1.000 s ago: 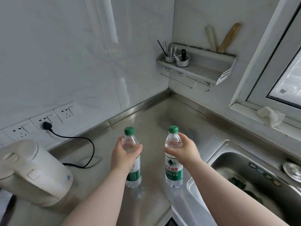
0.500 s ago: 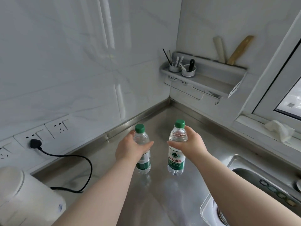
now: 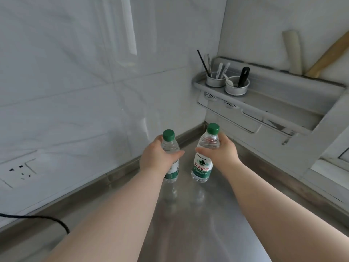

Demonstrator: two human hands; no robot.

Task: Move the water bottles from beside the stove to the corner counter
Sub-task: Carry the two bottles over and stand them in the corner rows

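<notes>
Two clear water bottles with green caps stand upright side by side over the stainless steel counter (image 3: 198, 224), near its back corner where the two tiled walls meet. The left bottle (image 3: 170, 145) is closer to the back-left wall; the right bottle (image 3: 203, 165), its green and white label facing the camera, is just beside it, with a gap between them. Their bases are at or just above the steel, and faint reflections lie under both; whether they touch it cannot be told. The left hand (image 3: 156, 159) is wrapped around the left bottle's shoulder and middle, thumb across the front. The right hand (image 3: 224, 152) grips the right bottle high up, below the cap, fingers curled behind and thumb in front. On the right wall above the corner hangs a grey wall shelf (image 3: 273, 99) carrying two metal cups (image 3: 237, 88) of utensils, among them a black-handled tool (image 3: 244, 74). A cream cylinder (image 3: 292, 52) and a wooden handle (image 3: 328, 55) lean behind the shelf. On the left wall sits a white wall socket (image 3: 20, 172), and a black cable (image 3: 47, 219) lies along the counter's left edge.
</notes>
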